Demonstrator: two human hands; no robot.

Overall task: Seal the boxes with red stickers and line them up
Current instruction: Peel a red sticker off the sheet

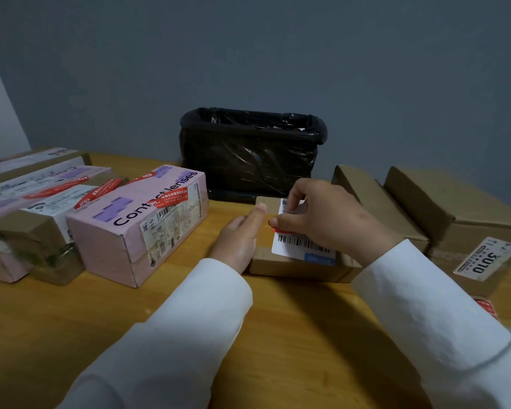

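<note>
The left hand (pixel 239 237) steadies the small brown box (pixel 295 261) with its thumb on top. The right hand (pixel 328 219) pinches a red sticker (pixel 281 230) against it. Next, press it flat, I think.

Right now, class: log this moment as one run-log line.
left hand: steadies small brown box | right hand: presses red sticker on top | pink box: already stickered

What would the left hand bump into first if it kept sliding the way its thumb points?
Probably the black-lined bin at the table's back edge; the left hand points that way along the small brown box, though depth is unclear.
</note>
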